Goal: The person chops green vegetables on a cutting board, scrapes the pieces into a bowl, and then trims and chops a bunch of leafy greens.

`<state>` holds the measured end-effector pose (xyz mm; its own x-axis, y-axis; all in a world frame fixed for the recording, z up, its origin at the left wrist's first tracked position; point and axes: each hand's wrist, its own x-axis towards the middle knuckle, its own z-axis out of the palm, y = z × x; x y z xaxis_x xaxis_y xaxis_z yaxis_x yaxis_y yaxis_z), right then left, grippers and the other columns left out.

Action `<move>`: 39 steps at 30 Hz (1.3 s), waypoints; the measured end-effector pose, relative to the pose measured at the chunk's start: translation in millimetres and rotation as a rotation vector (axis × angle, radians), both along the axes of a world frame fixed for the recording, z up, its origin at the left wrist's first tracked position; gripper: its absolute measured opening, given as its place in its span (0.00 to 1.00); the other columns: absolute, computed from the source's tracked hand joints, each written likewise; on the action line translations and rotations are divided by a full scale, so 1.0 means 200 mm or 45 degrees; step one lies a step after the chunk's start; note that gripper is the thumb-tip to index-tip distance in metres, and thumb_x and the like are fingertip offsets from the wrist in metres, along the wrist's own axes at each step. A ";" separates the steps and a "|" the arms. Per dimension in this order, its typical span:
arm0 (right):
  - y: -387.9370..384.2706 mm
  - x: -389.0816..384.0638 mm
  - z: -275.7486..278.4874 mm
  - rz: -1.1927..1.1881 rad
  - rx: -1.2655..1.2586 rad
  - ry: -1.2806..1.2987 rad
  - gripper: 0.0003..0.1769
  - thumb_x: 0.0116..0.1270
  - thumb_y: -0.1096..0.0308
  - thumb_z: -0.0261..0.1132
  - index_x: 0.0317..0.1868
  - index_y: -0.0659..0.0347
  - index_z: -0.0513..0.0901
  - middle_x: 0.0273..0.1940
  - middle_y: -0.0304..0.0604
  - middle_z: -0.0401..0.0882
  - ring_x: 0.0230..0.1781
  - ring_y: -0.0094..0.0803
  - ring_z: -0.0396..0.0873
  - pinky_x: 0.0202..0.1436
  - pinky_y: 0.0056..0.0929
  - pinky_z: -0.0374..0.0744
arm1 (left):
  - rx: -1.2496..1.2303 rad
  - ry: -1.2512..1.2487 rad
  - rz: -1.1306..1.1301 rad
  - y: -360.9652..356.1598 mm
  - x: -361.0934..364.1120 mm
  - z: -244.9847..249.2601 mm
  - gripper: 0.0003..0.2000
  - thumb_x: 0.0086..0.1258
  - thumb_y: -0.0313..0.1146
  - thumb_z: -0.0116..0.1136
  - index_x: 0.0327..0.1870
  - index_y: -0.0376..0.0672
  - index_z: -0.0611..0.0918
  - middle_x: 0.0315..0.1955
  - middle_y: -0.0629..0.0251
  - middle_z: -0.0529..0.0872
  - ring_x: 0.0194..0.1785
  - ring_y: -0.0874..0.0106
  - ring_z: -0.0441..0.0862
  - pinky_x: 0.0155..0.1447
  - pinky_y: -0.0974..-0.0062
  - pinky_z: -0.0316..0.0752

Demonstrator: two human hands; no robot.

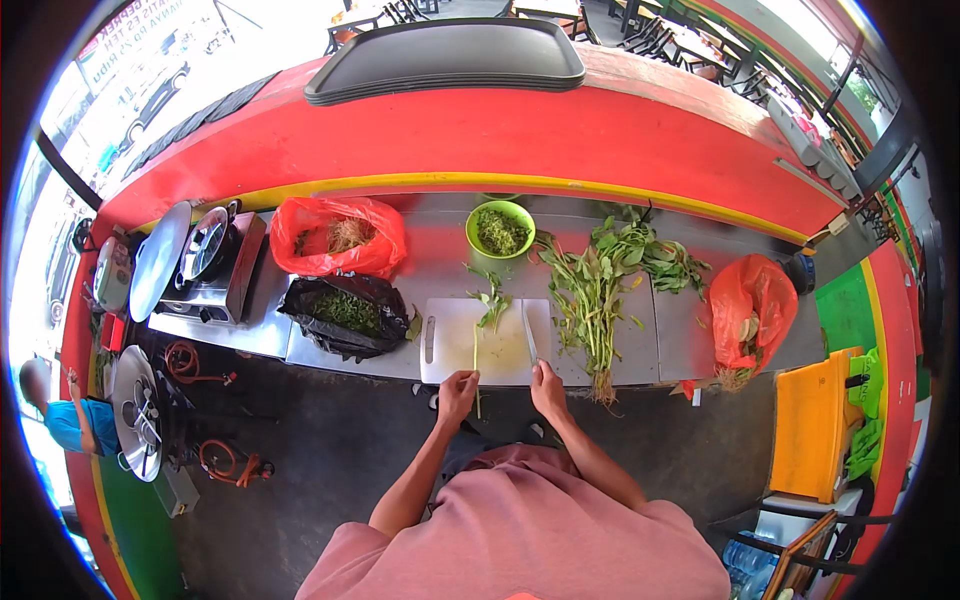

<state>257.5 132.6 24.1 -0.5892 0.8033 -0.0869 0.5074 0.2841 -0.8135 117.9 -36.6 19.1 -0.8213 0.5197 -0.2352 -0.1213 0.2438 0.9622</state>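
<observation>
My left hand (459,396) is closed on the lower part of a leafy green stem (476,348). The stem lies lengthwise over the white cutting board (505,370), its leaves (491,297) at the far edge and its lower end hanging past the near edge. My right hand (548,391) grips a knife (530,335), its blade pointing away from me over the board's right side, apart from the stem. Right of the board lies a bunch of leafy greens (585,300) with roots towards me. Beyond the board, a green bowl (472,236) holds chopped greens.
Left of the board are a black bag (300,298) of greens and a red plastic bag (385,225) with roots. A stove (235,285) with a pan stands farther left. Another red bag (760,290) is at right. Black trays (450,55) top the red wall; a person (75,425) is far left.
</observation>
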 end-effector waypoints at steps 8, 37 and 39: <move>0.00 -0.21 -0.01 0.114 0.066 0.020 0.19 0.78 0.62 0.56 0.61 0.64 0.79 0.42 0.66 0.85 0.47 0.62 0.83 0.48 0.51 0.80 | -0.023 0.675 -0.189 0.34 -0.26 -0.10 0.17 0.72 0.37 0.65 0.55 0.33 0.85 0.45 0.51 0.91 0.48 0.57 0.89 0.52 0.66 0.81; 0.02 -0.64 -0.15 -0.155 0.113 -0.030 0.15 0.61 0.60 0.74 0.40 0.64 0.84 0.32 0.52 0.86 0.34 0.50 0.86 0.39 0.45 0.80 | -0.344 0.527 -0.392 0.12 -0.68 -0.03 0.12 0.68 0.39 0.68 0.42 0.39 0.87 0.34 0.54 0.91 0.36 0.62 0.91 0.43 0.67 0.83; 0.01 -0.63 -0.16 -0.179 0.074 -0.086 0.15 0.61 0.61 0.74 0.40 0.64 0.84 0.33 0.52 0.86 0.36 0.49 0.87 0.41 0.45 0.81 | -0.384 0.570 -0.451 0.08 -0.70 -0.03 0.12 0.64 0.39 0.70 0.42 0.42 0.88 0.36 0.55 0.90 0.34 0.60 0.89 0.43 0.64 0.83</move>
<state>131.9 134.5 -8.9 -0.4647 0.8824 -0.0739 0.5986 0.2516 -0.7605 -22.2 -21.5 13.6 -0.6649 0.7418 -0.0875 0.4132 0.4629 0.7842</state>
